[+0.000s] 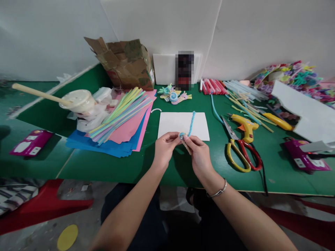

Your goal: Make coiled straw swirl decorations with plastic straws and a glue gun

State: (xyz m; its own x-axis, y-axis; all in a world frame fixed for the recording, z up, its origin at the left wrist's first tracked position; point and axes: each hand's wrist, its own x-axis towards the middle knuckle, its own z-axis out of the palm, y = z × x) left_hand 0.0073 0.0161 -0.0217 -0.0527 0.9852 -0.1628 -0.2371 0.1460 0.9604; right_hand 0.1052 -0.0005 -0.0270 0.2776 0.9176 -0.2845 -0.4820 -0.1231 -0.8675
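Observation:
Fingers of my left hand (165,148) pinch one side of a small coil at the end of a light blue pipe cleaner (192,122). My right hand (201,153), with a bracelet at its wrist, closes on the other side of the coil. The free length of the pipe cleaner stands up from between the hands. A pale yellowish strand hangs below the coil between my fingers. Both hands are just over the near edge of a white board (171,122) on the green table (146,167). Fingertips partly hide the coil.
Scissors (243,155) and a yellow glue gun (244,125) lie to the right. Bundled pipe cleaners (123,111) rest on coloured sheets (104,148) to the left. Behind are finished pipe-cleaner pieces (174,96), a cardboard box (128,66) and a phone (184,69).

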